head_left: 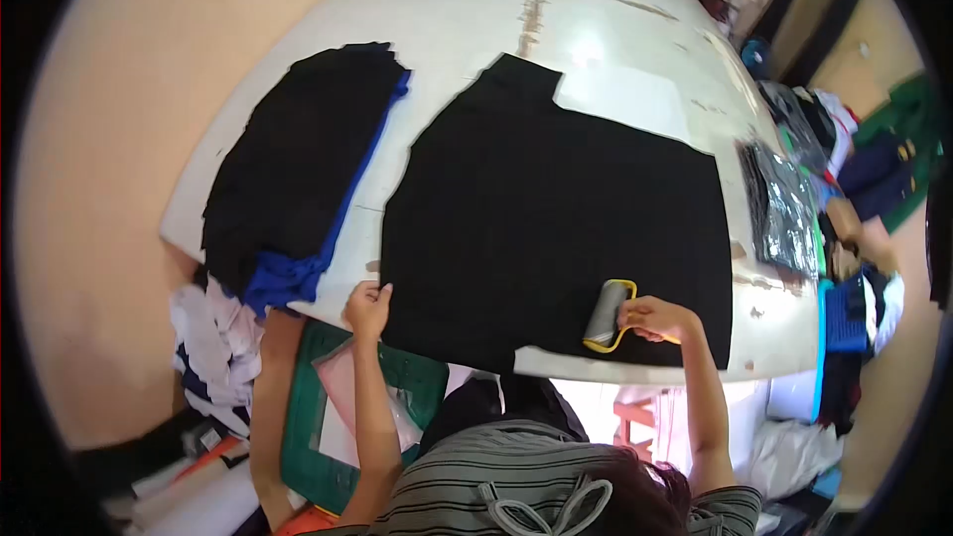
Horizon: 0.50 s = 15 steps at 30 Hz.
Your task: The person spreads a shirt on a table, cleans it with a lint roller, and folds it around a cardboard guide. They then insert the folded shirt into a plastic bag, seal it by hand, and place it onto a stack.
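Note:
A large black fabric piece [536,208] lies spread flat on the white table, its lower edge reaching the table's front edge. My right hand [655,319] is closed around the yellow handle of a lint roller [606,318], whose grey roll rests on the fabric's lower right part. At the lower left edge of the same fabric, my left hand [368,309] is closed, thumb and fingers pinching the border. Left of it lies a stack of black fabric pieces [298,139], with blue fabric [288,278] showing beneath along its right side and bottom.
The white table [447,10] stretches away from me, with worn brown seams. Plastic-wrapped dark packages [779,203] lie at its right edge. Below are a green bin [308,417] at left, piled white cloth [213,337], and a blue basket [846,316] at right.

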### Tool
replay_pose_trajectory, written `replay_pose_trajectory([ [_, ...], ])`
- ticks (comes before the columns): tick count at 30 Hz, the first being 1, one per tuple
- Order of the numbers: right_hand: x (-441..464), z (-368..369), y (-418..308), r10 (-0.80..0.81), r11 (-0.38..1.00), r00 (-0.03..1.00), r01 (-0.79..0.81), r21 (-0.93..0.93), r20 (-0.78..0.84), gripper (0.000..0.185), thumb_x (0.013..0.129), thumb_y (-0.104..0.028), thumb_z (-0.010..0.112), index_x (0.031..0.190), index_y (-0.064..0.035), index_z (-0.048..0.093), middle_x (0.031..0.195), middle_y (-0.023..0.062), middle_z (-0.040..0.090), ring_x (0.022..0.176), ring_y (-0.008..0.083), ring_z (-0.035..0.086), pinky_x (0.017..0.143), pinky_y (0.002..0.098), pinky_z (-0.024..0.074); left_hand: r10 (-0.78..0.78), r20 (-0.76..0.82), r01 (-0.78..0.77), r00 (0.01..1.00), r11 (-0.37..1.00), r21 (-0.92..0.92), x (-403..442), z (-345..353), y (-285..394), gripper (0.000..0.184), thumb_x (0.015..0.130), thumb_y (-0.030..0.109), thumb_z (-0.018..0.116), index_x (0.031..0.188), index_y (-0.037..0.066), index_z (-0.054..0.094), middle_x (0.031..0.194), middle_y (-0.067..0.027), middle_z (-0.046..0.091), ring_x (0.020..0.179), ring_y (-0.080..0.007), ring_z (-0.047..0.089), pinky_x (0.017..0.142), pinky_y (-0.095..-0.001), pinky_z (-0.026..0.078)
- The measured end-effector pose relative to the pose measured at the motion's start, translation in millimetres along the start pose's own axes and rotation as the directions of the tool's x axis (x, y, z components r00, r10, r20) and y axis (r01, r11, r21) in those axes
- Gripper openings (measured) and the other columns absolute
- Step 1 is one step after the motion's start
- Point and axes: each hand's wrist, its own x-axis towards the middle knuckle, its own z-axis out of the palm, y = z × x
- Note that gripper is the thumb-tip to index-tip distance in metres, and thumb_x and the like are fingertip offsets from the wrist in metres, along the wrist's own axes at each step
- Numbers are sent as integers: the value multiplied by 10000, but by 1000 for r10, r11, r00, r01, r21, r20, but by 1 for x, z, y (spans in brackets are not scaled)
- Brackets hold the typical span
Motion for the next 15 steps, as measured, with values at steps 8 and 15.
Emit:
replay_pose_trajectory([
  [8, 156, 95, -149, -254, 956, 864, 294, -25, 435, 102, 826, -216, 479, 789, -125, 507, 548, -35, 355, 416, 53, 298, 356, 207, 219, -203, 146, 245, 968, 892, -381, 0, -15, 14, 481, 908, 394, 377, 913, -24, 614, 788, -86, 604, 777, -166, 572, 762, -264, 429],
  [15, 203, 136, -196, -208, 933, 824, 328, -145, 526, 130, 832, -261, 471, 808, -136, 493, 564, -25, 356, 440, 72, 310, 379, 211, 234, -172, 19, 170, 985, 943, -285, -7, -10, 16, 383, 893, 332, 447, 889, -5, 627, 720, -54, 599, 710, -118, 559, 676, -249, 433],
])
